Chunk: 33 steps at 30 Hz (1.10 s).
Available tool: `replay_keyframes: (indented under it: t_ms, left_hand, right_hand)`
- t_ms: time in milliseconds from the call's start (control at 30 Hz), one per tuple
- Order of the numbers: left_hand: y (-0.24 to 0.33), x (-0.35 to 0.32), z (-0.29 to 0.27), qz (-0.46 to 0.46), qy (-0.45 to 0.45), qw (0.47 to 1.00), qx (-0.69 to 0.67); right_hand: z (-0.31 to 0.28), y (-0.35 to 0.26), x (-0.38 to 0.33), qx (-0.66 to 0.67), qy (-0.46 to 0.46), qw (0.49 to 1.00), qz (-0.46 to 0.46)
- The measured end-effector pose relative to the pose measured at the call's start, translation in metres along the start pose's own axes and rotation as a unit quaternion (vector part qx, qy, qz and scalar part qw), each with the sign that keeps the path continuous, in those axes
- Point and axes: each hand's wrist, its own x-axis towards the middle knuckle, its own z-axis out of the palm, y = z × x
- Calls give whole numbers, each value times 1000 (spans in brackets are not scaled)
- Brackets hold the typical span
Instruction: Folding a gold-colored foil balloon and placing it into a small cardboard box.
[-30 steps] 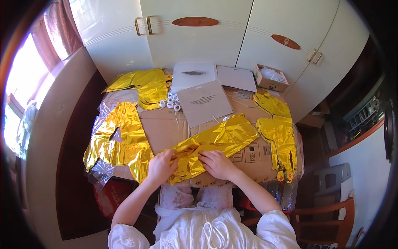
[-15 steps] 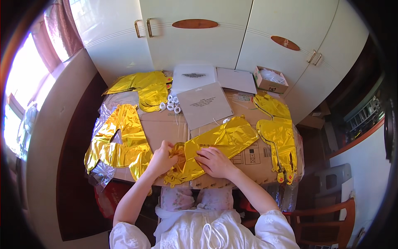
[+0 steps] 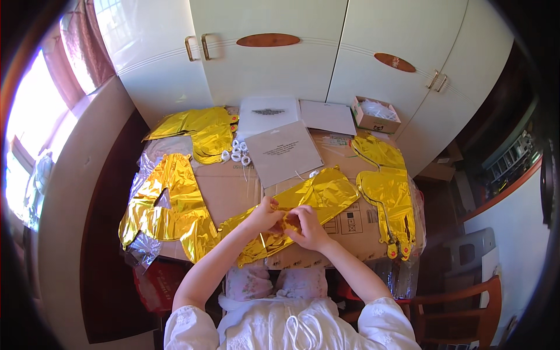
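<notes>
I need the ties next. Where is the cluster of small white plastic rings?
In the head view, the small white plastic rings lie left of centre on the cardboard-covered table, between the far-left gold foil balloon pile and the grey sheet.

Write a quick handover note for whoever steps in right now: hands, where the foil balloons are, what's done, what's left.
Left hand and right hand: both pinch the middle of the flat gold foil balloon lying on the cardboard-covered table, fingertips close together.
Other flat gold balloons: one at the left edge, a pile at the back left, one on the right.
White rings and grey sheets lie behind.
Done: balloons laid out flat.
Left: every balloon in view is uninflated.
</notes>
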Motion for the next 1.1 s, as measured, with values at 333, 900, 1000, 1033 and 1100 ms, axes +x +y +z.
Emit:
replay_keyframes:
  t_ms: [333,900,1000,1033,1100]
  left_hand:
    - [4,-41,-25,279,25,904,322]
    - [-36,-46,-23,337,22,716,611]
    - [-43,-43,-22,332,36,699,632]
    - [-42,-43,-21,329,36,699,633]
    - [-41,-45,-20,323,37,699,636]
  right_hand:
    - [12,7,-3,-81,12,997,1]
    - [18,10,-6,-180,61,981,41]
    - [18,10,-6,-180,68,980,56]
    - [17,8,-4,-178,71,980,63]
    - [16,4,-2,-213,106,970,57]
